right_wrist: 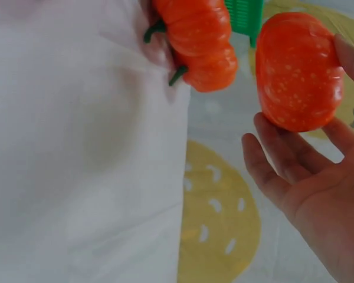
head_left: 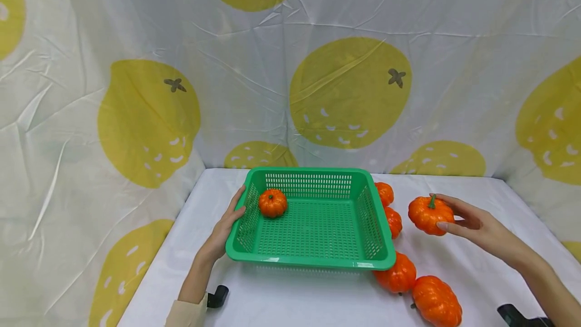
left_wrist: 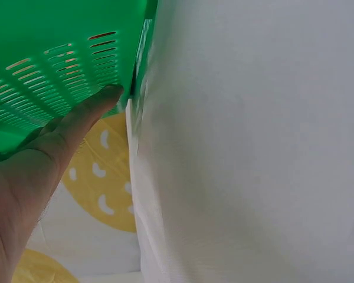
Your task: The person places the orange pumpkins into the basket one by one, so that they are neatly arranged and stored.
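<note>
Left hand (head_left: 225, 227) flat against the left outer wall of the green perforated basket (head_left: 313, 259), fingers straight, pressing and curling round nothing; the left wrist view confirms fingertips on the slotted plastic. Basket resting on the white tablecloth (head_left: 281, 302). Inside, at the far-left corner: one small pumpkin (head_left: 273, 203), upright, stem up. Just beside the basket's right wall: two pumpkins (head_left: 385, 194) (head_left: 393, 222), partly hidden behind the rim. Near the front-right corner: two more (head_left: 398, 275) (head_left: 436, 302), touching or nearly so, the first tucked against the basket. Further right, clear of the cloth: held pumpkin (head_left: 428, 214) in the right hand (head_left: 472, 226), pinched between thumb and loosely spread fingers, palm not closed round it. Count: six pumpkins (one in the basket, four on the cloth, one held), one basket. Risks, judged: shallow fingertip hold on a smooth ribbed surface, so a slip and a roll off the table edge; basket only braced from one side, so a knock on its right rim could skid it leftward; a low carry could clip that rim.
</note>
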The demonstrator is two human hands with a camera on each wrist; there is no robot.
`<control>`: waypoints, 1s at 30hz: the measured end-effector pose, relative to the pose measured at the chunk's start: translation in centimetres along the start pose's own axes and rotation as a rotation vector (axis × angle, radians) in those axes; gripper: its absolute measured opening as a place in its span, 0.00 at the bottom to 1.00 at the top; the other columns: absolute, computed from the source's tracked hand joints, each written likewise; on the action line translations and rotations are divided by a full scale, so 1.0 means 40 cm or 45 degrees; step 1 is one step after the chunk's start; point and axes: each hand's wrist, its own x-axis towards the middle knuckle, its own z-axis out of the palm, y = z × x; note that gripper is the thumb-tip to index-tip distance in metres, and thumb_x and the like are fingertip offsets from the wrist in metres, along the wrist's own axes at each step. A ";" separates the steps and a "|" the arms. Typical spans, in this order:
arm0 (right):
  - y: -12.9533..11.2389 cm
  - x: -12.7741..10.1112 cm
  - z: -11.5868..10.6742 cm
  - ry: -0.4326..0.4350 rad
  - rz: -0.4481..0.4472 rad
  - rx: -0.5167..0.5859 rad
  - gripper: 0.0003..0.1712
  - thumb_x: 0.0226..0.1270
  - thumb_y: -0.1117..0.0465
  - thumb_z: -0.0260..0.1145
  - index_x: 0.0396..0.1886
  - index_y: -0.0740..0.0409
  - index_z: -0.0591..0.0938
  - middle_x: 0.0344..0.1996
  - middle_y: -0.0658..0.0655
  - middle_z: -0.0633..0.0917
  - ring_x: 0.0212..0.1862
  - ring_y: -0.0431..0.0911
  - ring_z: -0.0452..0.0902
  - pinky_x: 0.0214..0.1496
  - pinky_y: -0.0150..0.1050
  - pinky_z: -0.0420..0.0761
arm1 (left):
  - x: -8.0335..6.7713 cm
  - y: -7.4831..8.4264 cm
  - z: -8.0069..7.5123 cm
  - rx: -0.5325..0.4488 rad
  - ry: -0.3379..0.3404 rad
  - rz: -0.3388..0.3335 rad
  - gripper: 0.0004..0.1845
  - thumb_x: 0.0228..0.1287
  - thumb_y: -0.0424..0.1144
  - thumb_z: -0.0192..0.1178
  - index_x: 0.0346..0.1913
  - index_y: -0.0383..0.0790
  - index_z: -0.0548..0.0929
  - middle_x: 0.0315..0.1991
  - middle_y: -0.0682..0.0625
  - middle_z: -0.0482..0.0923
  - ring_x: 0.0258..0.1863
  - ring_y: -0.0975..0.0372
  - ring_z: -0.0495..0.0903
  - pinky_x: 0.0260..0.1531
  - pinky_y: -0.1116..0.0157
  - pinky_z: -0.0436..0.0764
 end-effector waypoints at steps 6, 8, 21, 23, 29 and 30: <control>-0.028 0.032 -0.019 0.008 -0.039 -0.009 0.35 0.78 0.63 0.61 0.81 0.57 0.62 0.60 0.22 0.73 0.55 0.21 0.77 0.47 0.29 0.83 | -0.001 -0.002 0.001 -0.007 0.015 -0.001 0.32 0.84 0.51 0.38 0.84 0.68 0.41 0.86 0.52 0.31 0.82 0.48 0.41 0.75 0.47 0.51; -0.040 0.043 -0.023 0.012 -0.053 -0.015 0.36 0.78 0.63 0.61 0.81 0.58 0.62 0.60 0.21 0.73 0.55 0.22 0.77 0.47 0.29 0.83 | -0.001 -0.003 0.002 -0.010 0.015 0.001 0.33 0.84 0.51 0.38 0.84 0.68 0.41 0.86 0.52 0.30 0.83 0.48 0.39 0.76 0.44 0.49; -0.146 0.135 -0.020 -0.020 -0.093 -0.009 0.37 0.78 0.61 0.63 0.81 0.56 0.62 0.61 0.28 0.75 0.54 0.25 0.79 0.50 0.30 0.83 | 0.000 -0.005 0.004 -0.008 0.022 0.012 0.32 0.85 0.51 0.38 0.84 0.69 0.42 0.86 0.53 0.31 0.83 0.47 0.40 0.77 0.44 0.49; -0.163 0.150 -0.012 -0.045 -0.107 0.006 0.37 0.78 0.60 0.62 0.82 0.54 0.62 0.62 0.31 0.76 0.55 0.27 0.80 0.51 0.31 0.83 | 0.001 -0.005 0.004 -0.004 0.023 0.009 0.32 0.85 0.51 0.38 0.84 0.69 0.42 0.86 0.53 0.31 0.83 0.47 0.40 0.76 0.44 0.49; -0.207 0.197 0.005 -0.092 -0.146 0.005 0.37 0.78 0.58 0.62 0.82 0.46 0.62 0.67 0.38 0.76 0.58 0.28 0.78 0.53 0.32 0.83 | 0.003 -0.003 0.005 -0.014 0.024 0.016 0.33 0.84 0.51 0.39 0.84 0.68 0.42 0.86 0.53 0.31 0.84 0.48 0.36 0.78 0.41 0.44; -0.214 0.205 0.007 -0.094 -0.147 -0.001 0.37 0.78 0.57 0.63 0.82 0.46 0.62 0.68 0.41 0.76 0.58 0.28 0.78 0.53 0.32 0.83 | 0.003 -0.003 0.005 -0.018 0.023 0.018 0.33 0.84 0.51 0.39 0.84 0.68 0.42 0.86 0.53 0.31 0.85 0.48 0.35 0.78 0.41 0.43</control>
